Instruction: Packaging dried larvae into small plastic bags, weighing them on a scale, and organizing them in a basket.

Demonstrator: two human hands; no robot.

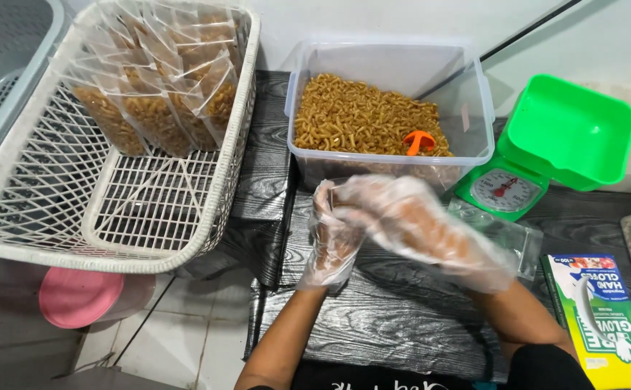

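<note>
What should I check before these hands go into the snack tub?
1. Left hand gloved: ok, clear glove on.
2. Right hand gloved: ok, though blurred.
3. Snack tub open, filled: ok.
4. Orange scoop reachable: ok, lying on the snacks.
5. Green scale pan free: ok.
6. Empty clear bags at hand: ok, beside the scale.

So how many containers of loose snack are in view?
1: the clear plastic tub behind the gloved hands, an orange scoop in it. The white basket holds only sealed packets.
</note>
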